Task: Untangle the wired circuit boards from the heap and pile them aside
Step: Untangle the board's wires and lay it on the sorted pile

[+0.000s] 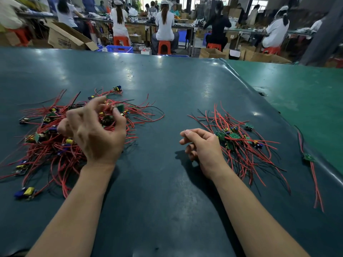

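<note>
Heap [55, 141] of wired circuit boards at 9 o'clock on the dark mat [167, 86]: red and black leads crossed every way, boards with yellow and blue parts buried among them.

Left hand [96, 130] over the heap's upper right, fingers curled down into the wires. Thumb and fingertips seem to close round 1 green board [120, 108] lifted slightly off the mass; we cannot tell how firm the hold is.

Our judgement for this step: lift by the board, not the leads, and rise slowly so snagged wires show before they drag neighbours along. If 1 lead catches, we shake lightly or let the free hand pin the heap.

Right hand [202, 145] at 3 o'clock, loosely curled, holding nothing, resting just beside the sorted pile [239, 140].

Sorted pile: boards clustered, leads fanned outward. We lay the next 1 with leads running the same way.

Single wired board [309, 157] lies apart near the mat's right edge.
</note>
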A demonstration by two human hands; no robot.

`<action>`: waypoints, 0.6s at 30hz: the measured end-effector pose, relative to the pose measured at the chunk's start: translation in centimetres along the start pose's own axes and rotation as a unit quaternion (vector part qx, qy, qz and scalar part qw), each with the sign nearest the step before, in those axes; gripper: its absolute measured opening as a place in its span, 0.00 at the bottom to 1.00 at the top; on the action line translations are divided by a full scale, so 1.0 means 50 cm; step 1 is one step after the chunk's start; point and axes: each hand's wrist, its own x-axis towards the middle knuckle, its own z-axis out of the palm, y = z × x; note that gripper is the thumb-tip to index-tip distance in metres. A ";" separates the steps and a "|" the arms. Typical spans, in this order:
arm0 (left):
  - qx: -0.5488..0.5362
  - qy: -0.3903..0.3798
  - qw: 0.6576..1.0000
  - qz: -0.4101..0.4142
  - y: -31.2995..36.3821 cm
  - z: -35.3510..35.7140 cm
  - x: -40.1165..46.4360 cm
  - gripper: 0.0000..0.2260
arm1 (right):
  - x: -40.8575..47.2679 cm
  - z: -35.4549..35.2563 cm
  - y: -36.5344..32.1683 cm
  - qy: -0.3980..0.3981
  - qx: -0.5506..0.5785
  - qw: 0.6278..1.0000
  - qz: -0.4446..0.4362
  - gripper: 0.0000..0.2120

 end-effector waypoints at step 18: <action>-0.140 -0.181 0.926 0.299 0.119 0.022 -0.080 0.08 | -0.012 0.020 -0.014 -0.178 0.124 0.974 0.072 0.18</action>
